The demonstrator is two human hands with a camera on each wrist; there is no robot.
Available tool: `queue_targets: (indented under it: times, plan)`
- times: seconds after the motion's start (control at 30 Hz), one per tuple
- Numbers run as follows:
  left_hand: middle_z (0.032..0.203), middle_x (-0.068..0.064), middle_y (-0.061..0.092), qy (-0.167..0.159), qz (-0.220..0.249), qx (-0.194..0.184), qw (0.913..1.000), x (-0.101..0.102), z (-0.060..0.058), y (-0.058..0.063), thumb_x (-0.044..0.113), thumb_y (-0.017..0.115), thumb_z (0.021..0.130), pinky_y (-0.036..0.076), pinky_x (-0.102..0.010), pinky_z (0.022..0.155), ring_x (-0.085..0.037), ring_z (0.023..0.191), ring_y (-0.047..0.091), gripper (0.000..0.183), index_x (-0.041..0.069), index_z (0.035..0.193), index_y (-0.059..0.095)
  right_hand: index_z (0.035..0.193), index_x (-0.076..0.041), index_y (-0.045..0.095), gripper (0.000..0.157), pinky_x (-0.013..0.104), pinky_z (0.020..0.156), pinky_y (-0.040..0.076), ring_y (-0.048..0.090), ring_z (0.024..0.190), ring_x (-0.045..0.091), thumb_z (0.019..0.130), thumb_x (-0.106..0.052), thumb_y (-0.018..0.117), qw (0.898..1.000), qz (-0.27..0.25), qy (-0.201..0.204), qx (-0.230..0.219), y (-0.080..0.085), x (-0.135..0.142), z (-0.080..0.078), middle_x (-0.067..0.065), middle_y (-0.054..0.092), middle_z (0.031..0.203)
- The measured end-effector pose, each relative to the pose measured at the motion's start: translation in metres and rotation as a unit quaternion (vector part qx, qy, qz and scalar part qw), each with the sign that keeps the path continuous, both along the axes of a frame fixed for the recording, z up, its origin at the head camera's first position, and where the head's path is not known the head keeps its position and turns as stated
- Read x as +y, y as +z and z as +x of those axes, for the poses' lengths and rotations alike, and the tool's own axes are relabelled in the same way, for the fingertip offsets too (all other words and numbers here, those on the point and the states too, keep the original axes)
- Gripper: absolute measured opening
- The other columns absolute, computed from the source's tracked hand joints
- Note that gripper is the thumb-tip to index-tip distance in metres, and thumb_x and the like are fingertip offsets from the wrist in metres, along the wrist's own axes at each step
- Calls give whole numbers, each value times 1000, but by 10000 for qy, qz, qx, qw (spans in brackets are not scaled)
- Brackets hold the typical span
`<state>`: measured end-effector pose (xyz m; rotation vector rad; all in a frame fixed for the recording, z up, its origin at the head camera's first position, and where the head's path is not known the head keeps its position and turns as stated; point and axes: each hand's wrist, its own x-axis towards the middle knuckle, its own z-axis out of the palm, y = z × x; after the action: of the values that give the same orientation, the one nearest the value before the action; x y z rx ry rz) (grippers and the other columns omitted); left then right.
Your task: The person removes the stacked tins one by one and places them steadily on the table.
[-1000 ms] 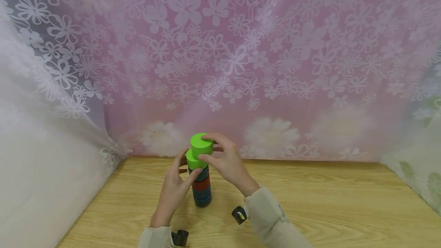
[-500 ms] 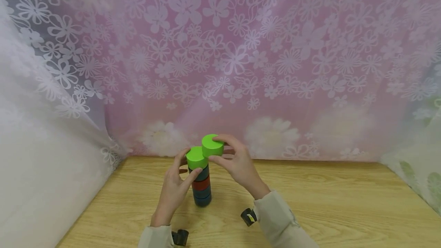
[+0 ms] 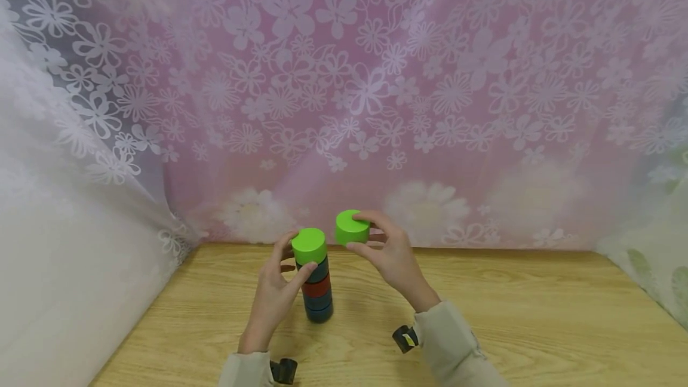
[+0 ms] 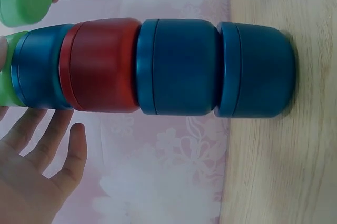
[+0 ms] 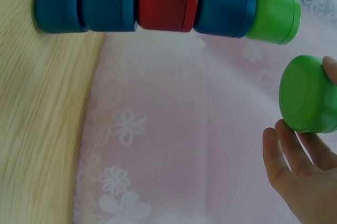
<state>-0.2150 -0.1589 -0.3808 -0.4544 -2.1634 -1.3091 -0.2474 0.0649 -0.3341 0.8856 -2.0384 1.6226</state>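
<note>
A tower of small round lidded tins stands upright on the table. From the bottom come a blue tin (image 4: 258,71), another blue tin (image 4: 181,67), a red tin (image 4: 102,66), a further blue tin (image 4: 42,69) and a green tin (image 3: 309,246) on top. My left hand (image 3: 273,291) holds that top green tin between thumb and fingers, from the left side. To the right of the tower and apart from it, my right hand (image 3: 395,258) grips a second green tin (image 3: 352,229) in the air. Its flat underside shows in the right wrist view.
The wooden table (image 3: 510,315) stretches out on both sides of the tower. Behind it hangs a pink flowered cloth (image 3: 376,106), with a pale cloth (image 3: 64,255) at the left. A black wrist camera (image 3: 405,338) sits at the right sleeve.
The green tin in my right hand has come off the top of the tower and moved to the right. My left hand stays on the tower's top tin.
</note>
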Motion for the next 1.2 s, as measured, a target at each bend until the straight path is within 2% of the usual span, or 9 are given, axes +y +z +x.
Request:
queue_targets:
  times: [0.3,0.43,0.57,0.8,1.0,1.2]
  plan:
    - [126,-18,63,11,-28,-61,10000,0,0,1,10,78,92,53,-60,83,-36,109,63,64,10,148,46,124,-2,67,46,52,88,54,62,108,31,81,7,82,9996,170,-242,19,-9,10,1,14,64,127]
    - [126,-19,63,1,-13,-92,10000,-2,0,1,9,78,91,52,-60,83,-36,109,62,65,10,148,46,123,-1,67,45,50,89,55,62,110,32,81,7,81,9995,174,-255,10,-16,13,1,15,64,127]
    - [125,-20,63,-35,3,-81,10000,-3,0,1,9,78,91,53,-60,83,-37,109,63,64,8,147,46,124,0,66,46,43,91,56,63,111,34,81,9,81,9995,208,-250,23,-21,17,2,18,63,128]
    - [124,-20,62,-85,33,-83,9999,-3,0,1,10,77,92,54,-57,85,-37,109,63,63,8,147,46,126,4,64,46,36,91,56,64,112,38,82,10,79,9996,291,-26,-52,-29,23,2,23,58,131]
    - [124,-22,62,-95,93,-97,9999,-2,0,1,7,78,91,54,-56,85,-38,109,62,64,9,147,46,125,2,65,47,37,92,56,61,118,39,81,10,80,9991,396,-94,-113,-33,29,2,23,58,134]
    - [124,-20,63,-101,140,-147,9997,-2,1,-1,7,78,90,53,-58,84,-37,109,62,65,7,147,47,124,1,65,46,41,92,56,61,116,38,82,7,81,9985,462,-205,-187,-36,34,5,21,60,132]
